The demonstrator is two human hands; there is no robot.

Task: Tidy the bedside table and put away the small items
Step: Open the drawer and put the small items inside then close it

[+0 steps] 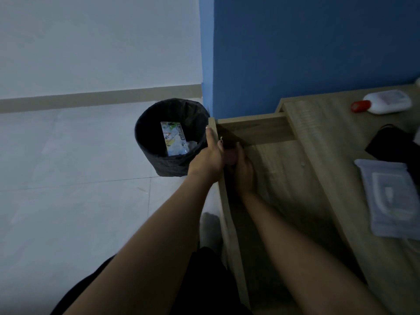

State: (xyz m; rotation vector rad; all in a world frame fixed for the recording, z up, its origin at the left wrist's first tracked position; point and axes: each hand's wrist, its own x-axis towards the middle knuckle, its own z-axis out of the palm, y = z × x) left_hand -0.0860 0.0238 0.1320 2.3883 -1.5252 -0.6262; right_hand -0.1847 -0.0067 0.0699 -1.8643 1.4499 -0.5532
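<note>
Both hands meet at the far left corner of an open drawer: the left hand (209, 155) wraps its grip over the drawer's outer wall (223, 201), fingers lying along the top edge, while the right hand (242, 173) curls just inside the same corner, touching the left. Whether the right grip holds some small item or is merely closed on itself cannot be told; the corner is dark and the palm faces away.

On the bench (322, 137) to the right, the small items lie unsorted: a white bottle with a red cap (384, 102) on its side near the blue wall, a dark cloth-like object (391, 142) at the right edge, and a clear plastic pouch (393, 198) nearer the person. A black bin (168, 137) stands on the floor just beyond the drawer's corner, with printed packaging already in it.

The risk seems to lie in that closeness. Anything released carelessly over the drawer wall could fall into the bin rather than the drawer. Pushing the drawer shut with fingers over its edge would pinch them, and the poor light makes misjudging the corner likelier.
</note>
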